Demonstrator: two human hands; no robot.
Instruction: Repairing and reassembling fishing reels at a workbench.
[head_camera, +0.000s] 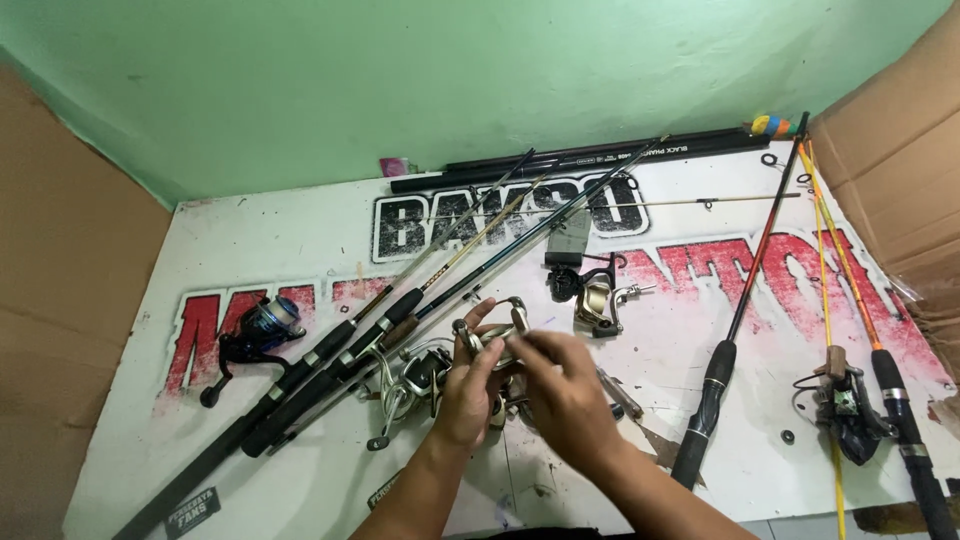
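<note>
A blue reel (262, 325) lies near the left edge of the white board (300, 230). Black rods (330, 365) lie beside it. An orange rod (765, 240) and a dark reel (848, 400) lie near the right edge.

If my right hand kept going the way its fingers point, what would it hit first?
Your right hand points up-left at the silver reel part held by your left hand. It would meet that part first, and seems to be touching it already.

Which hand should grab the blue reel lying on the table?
Probably the left hand. The blue reel lies out to its side, beyond the black rod handles. The right hand would have to cross over. Both hands hold a silver reel.
</note>
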